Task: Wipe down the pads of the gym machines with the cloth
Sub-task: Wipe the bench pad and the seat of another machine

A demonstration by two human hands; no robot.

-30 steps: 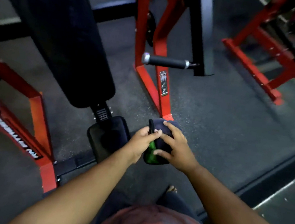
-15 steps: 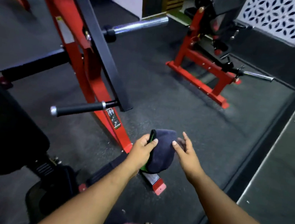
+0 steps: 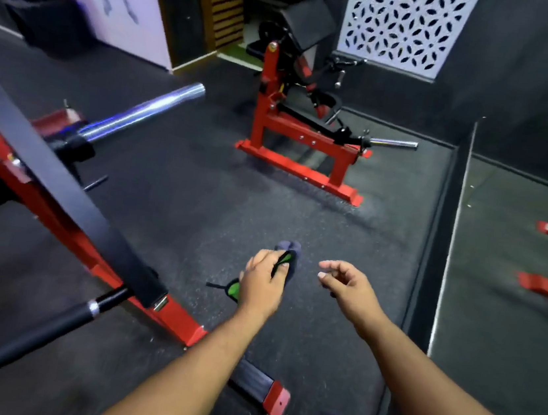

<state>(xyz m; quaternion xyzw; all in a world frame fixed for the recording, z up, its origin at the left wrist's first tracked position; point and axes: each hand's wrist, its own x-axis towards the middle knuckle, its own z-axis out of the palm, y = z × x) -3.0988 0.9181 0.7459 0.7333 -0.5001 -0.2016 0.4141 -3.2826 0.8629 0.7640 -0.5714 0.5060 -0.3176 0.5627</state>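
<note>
Two hands showing, one cloth (image 3: 288, 261). Left hand (image 3: 263, 282) is gripping the cloth, dark blue with a green side, bunched in its fingers above the floor (image 3: 198, 198); a green bit is sticking out below the wrist. Right hand (image 3: 346, 281) is hanging just beside it, apart from the cloth, fingers loosely curled, holding nothing. Two red machines showing: near frame (image 3: 58, 208) at left with one black handle (image 3: 25, 339), far machine (image 3: 293, 147) with one black pad (image 3: 305, 21) ahead.
</note>
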